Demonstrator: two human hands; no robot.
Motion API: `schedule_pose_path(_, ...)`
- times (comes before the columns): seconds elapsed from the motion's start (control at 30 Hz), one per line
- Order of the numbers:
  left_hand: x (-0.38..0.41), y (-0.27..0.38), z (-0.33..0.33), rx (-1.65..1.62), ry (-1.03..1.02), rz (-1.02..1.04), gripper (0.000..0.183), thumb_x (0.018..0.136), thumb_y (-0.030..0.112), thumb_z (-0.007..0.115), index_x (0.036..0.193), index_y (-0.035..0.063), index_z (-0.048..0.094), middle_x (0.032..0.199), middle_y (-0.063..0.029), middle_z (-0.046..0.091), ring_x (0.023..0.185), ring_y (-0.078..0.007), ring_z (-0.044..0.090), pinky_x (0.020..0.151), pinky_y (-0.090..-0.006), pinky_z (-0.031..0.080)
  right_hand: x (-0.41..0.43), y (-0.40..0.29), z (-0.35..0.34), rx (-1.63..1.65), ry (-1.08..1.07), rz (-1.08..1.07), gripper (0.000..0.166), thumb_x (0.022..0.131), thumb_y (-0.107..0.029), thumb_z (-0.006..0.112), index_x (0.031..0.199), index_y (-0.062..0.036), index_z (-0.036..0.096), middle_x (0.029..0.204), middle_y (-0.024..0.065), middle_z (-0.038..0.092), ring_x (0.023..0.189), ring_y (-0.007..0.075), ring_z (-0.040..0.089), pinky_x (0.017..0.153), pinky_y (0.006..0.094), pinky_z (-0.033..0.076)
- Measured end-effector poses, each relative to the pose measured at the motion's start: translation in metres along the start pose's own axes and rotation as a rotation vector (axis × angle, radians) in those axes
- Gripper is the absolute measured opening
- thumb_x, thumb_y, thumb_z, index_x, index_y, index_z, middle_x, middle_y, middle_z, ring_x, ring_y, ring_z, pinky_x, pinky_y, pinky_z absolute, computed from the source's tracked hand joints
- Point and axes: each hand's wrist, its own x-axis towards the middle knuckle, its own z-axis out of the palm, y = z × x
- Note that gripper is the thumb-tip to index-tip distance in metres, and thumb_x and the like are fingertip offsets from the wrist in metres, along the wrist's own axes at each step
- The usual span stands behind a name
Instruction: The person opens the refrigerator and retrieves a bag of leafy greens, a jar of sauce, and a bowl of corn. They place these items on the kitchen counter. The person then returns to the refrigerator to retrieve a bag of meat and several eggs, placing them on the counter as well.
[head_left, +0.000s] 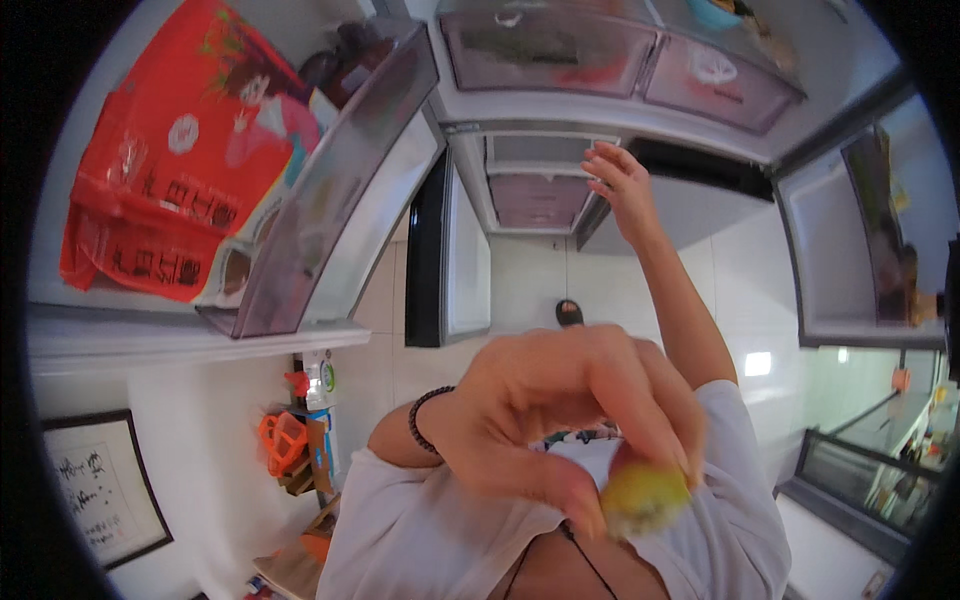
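My left hand (555, 394), with a dark braided bracelet (421, 421) at its wrist, is raised close to the camera. Between thumb and fingertips it pinches a small yellow-green fruit (646, 499) with a reddish side; blur hides its exact kind. My right hand (624, 184) reaches forward and down, fingers apart and holding nothing. It appears beside the open lower compartment of a refrigerator, near a drawer (538, 201); I cannot tell whether it touches anything. Above that compartment are two translucent crisper drawers (547, 56) (724, 79) with blurred contents.
The left upper door stands open, its bin (300, 225) holding a large red printed bag (187, 157). A lower door (465, 262) juts out at left. The right upper door (832, 262) is open too. A framed calligraphy (105, 487) hangs left, near an orange basket (283, 442).
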Motion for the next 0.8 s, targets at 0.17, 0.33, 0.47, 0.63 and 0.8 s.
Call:
schedule_pose_path(0.17, 0.059, -0.032, -0.046, 0.218, 0.489, -0.076, 0.046, 0.083, 0.025, 0.069, 0.113, -0.0029, 0.049, 0.106, -0.0168, 0.057, 0.091, -0.0176, 0.058, 0.08, -0.028, 0.047, 0.152, -0.041, -0.03, 0.549, 0.001, 0.116, 0.046, 0.085, -0.019, 0.061, 0.124, -0.0023, 0.042, 0.121, 0.0128, 0.047, 0.112, 0.0261, 0.05, 0.09, 0.039, 0.043)
schedule_pose_path(0.33, 0.087, -0.067, -0.081, 0.308, 0.853, -0.092, 0.05, 0.083, 0.032, 0.067, 0.114, -0.0029, 0.049, 0.106, -0.0123, 0.058, 0.089, -0.014, 0.057, 0.078, -0.0261, 0.047, 0.251, -0.076, -0.029, 0.72, -0.017, 0.174, 0.041, 0.083, -0.02, 0.064, 0.116, -0.0033, 0.047, 0.116, 0.0152, 0.05, 0.11, 0.0285, 0.049, 0.092, 0.0443, 0.042)
schedule_pose_path(0.47, 0.093, -0.089, -0.104, 0.294, 0.998, 0.044, 0.041, 0.089, 0.031, 0.058, 0.113, -0.001, 0.048, 0.109, -0.0132, 0.057, 0.08, -0.0124, 0.054, 0.073, -0.0236, 0.044, 0.28, -0.097, -0.025, 0.825, -0.025, 0.182, 0.027, 0.082, -0.022, 0.067, 0.097, -0.005, 0.054, 0.097, 0.0112, 0.051, 0.097, 0.0258, 0.052, 0.089, 0.0455, 0.041)
schedule_pose_path(0.63, 0.078, -0.099, -0.115, 0.221, 1.157, 0.112, 0.03, 0.095, 0.027, 0.047, 0.115, 0.004, 0.045, 0.11, -0.0156, 0.057, 0.081, -0.0132, 0.054, 0.072, -0.024, 0.044, 0.284, -0.101, -0.008, 0.872, 0.196, 0.165, 0.026, 0.085, -0.025, 0.066, 0.093, -0.0043, 0.053, 0.083, 0.0089, 0.054, 0.084, 0.0225, 0.053, 0.081, 0.0412, 0.045)
schedule_pose_path(0.8, 0.062, -0.093, -0.115, 0.206, 1.172, 0.112, 0.03, 0.095, 0.026, 0.048, 0.115, 0.0034, 0.045, 0.11, -0.0155, 0.058, 0.081, -0.0133, 0.054, 0.073, -0.0239, 0.044, 0.251, -0.099, 0.002, 0.83, 0.201, 0.141, 0.024, 0.087, -0.024, 0.064, 0.09, -0.0026, 0.054, 0.078, 0.0089, 0.057, 0.077, 0.0196, 0.054, 0.07, 0.0342, 0.048)
